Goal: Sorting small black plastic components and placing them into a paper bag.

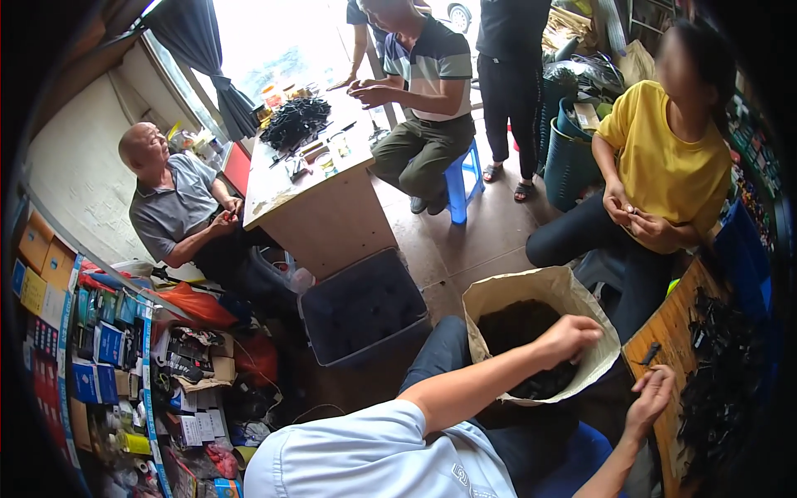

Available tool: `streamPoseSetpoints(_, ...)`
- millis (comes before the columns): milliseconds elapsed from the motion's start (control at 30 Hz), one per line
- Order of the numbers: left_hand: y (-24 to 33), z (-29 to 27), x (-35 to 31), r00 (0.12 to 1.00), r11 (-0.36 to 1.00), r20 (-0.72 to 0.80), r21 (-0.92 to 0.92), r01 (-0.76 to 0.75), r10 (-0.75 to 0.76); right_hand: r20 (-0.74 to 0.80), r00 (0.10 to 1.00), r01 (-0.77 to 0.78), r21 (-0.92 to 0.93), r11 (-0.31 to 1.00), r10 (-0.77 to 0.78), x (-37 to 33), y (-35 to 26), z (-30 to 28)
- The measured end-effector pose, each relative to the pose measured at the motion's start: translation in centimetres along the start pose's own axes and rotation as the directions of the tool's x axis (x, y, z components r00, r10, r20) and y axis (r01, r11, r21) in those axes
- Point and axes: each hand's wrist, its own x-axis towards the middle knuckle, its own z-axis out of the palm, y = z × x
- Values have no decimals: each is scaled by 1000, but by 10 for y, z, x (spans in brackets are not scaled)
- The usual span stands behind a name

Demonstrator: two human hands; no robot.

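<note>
My left hand is over the open mouth of a large pale woven sack, its fingers curled in. Whatever they may hold is hidden. Inside the sack lies a dark mass of small pieces. My right hand is at the edge of a wooden board, fingers bent and close together. Just beyond its fingertips is a small black part; I cannot tell if they touch it. Many similar black parts lie heaped on the board's right side.
A dark plastic bin stands left of the sack, by a table bearing a black heap. A person in yellow sits across the board. Others sit at the table or stand behind. Stocked shelves line the left.
</note>
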Motion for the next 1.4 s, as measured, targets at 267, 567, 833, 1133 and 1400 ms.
streamPoseSetpoints(267,7,25,-21,979,943,202,320,-95,30,169,986,-3,53,999,-6,-34,-34,61)
streamPoseSetpoints(567,5,19,-36,920,799,287,469,-377,266,315,935,-185,31,982,166,-32,-29,52)
streamPoseSetpoints(833,9,19,-41,888,606,347,648,-460,303,418,895,-223,114,968,157,-33,-24,45)
streamPoseSetpoints(1133,0,15,-37,811,491,348,660,-568,470,285,939,-229,100,968,193,-30,-25,52)
streamPoseSetpoints(1400,-3,9,-26,972,888,3,407,-216,235,265,956,150,-80,985,-124,-43,-21,67)
